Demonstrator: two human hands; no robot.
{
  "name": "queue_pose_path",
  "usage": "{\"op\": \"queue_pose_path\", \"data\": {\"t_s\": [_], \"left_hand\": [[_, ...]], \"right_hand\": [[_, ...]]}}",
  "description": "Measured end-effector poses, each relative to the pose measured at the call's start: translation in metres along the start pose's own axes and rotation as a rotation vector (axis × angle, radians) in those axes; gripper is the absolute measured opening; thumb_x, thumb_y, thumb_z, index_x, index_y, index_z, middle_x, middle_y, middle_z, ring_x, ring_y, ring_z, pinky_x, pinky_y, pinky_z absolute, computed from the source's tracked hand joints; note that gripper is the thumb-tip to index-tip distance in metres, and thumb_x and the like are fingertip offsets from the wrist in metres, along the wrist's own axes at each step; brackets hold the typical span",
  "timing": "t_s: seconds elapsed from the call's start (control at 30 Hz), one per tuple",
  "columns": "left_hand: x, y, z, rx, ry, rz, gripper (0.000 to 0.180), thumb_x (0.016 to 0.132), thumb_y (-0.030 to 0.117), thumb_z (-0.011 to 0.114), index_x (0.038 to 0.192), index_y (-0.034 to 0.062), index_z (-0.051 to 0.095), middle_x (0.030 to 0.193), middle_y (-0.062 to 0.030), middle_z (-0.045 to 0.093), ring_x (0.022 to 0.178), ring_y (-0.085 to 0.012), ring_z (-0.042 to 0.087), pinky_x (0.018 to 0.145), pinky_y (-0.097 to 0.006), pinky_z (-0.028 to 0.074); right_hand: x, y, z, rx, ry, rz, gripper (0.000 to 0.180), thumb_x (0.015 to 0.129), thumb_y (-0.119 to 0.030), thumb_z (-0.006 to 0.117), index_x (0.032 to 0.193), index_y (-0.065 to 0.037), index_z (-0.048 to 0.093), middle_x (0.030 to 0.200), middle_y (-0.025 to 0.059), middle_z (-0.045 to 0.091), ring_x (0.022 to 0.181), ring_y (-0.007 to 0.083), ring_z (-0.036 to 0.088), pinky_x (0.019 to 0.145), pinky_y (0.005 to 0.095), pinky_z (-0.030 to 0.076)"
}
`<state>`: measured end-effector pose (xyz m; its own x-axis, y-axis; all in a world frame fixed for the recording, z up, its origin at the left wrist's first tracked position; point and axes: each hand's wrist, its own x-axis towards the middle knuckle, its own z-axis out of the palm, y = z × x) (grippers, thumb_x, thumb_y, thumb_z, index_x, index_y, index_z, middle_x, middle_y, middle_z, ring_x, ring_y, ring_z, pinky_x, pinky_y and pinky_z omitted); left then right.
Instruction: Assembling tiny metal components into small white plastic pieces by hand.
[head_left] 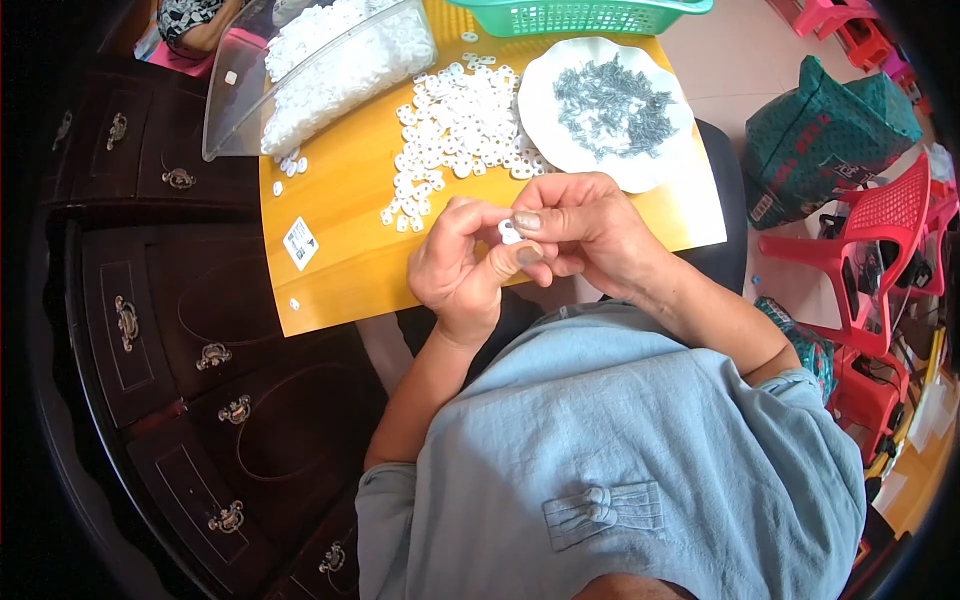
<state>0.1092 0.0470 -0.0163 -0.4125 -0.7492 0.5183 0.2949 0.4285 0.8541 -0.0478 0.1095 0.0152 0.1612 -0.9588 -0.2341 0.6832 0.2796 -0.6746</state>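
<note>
Close in front of my chest, over the table's near edge, both hands meet around one small white plastic piece (pixel 509 233) with a dark hole in it. My left hand (pixel 462 262) pinches it from the left between thumb and fingers. From the other side, the thumb and fingertips of my right hand (pixel 590 225) close on the same piece; whether they also hold a smaller part is hidden. Beyond my hands lies a loose pile of similar white pieces (pixel 465 120). A white scalloped plate (pixel 540 110) with many small dark grey slivers sits right of the pile.
On the yellow table (pixel 350 270), a clear bin (pixel 235 110) of white pieces tips over the far left. A green basket (pixel 590 18) stands at the back. Dark drawers (pixel 200 290) flank the left; a green bag (pixel 820 140) and red chair (pixel 850 250) the right. Another person's arm (pixel 205 35) shows far left.
</note>
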Motion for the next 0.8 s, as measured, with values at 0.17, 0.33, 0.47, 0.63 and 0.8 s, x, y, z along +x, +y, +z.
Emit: {"op": "queue_pose_path", "data": {"t_s": [0.17, 0.33, 0.47, 0.63, 0.8], "left_hand": [[-0.004, -0.001, 0.007, -0.195, 0.046, -0.091, 0.028, 0.080, -0.003, 0.077, 0.102, -0.0030, 0.059, 0.082, -0.0064, 0.061, 0.068, -0.0133, 0.062, 0.057, -0.024, 0.051], [-0.003, 0.001, 0.003, -0.333, 0.047, -0.169, 0.026, 0.082, -0.006, 0.074, 0.103, -0.0058, 0.058, 0.085, -0.0102, 0.062, 0.069, -0.0188, 0.068, 0.055, -0.028, 0.059], [-0.008, -0.005, -0.003, -0.419, 0.107, -0.310, 0.026, 0.081, -0.007, 0.074, 0.102, -0.0063, 0.058, 0.087, -0.0103, 0.062, 0.067, -0.0175, 0.066, 0.053, -0.027, 0.058], [-0.011, -0.020, -0.011, -0.387, 0.074, -0.290, 0.027, 0.080, -0.005, 0.076, 0.102, -0.0044, 0.060, 0.088, -0.0075, 0.062, 0.072, -0.0147, 0.064, 0.061, -0.024, 0.054], [-0.010, -0.013, -0.004, -0.419, 0.130, -0.347, 0.026, 0.082, -0.002, 0.076, 0.104, -0.0037, 0.061, 0.088, -0.0058, 0.062, 0.074, -0.0123, 0.061, 0.063, -0.023, 0.051]], "right_hand": [[0.002, 0.007, 0.000, 0.016, 0.064, -0.031, 0.015, 0.093, -0.011, 0.064, 0.089, 0.002, 0.061, 0.070, 0.0061, 0.059, 0.056, 0.0142, 0.061, 0.042, 0.0192, 0.033], [0.006, 0.007, -0.001, 0.037, 0.020, -0.013, 0.015, 0.094, -0.010, 0.064, 0.088, 0.003, 0.061, 0.069, 0.0065, 0.058, 0.056, 0.0153, 0.060, 0.042, 0.0189, 0.033], [0.011, 0.009, 0.001, 0.058, 0.012, 0.005, 0.015, 0.094, -0.010, 0.063, 0.088, 0.004, 0.061, 0.068, 0.0068, 0.056, 0.056, 0.0160, 0.060, 0.042, 0.0191, 0.033], [0.015, 0.014, 0.001, 0.082, 0.042, 0.015, 0.017, 0.094, -0.008, 0.062, 0.081, 0.004, 0.061, 0.065, 0.0082, 0.057, 0.053, 0.0151, 0.060, 0.040, 0.0205, 0.032], [0.013, 0.013, 0.002, 0.044, 0.018, 0.015, 0.014, 0.094, -0.010, 0.062, 0.089, 0.003, 0.061, 0.070, 0.0072, 0.059, 0.055, 0.0155, 0.059, 0.043, 0.0200, 0.036]]}}
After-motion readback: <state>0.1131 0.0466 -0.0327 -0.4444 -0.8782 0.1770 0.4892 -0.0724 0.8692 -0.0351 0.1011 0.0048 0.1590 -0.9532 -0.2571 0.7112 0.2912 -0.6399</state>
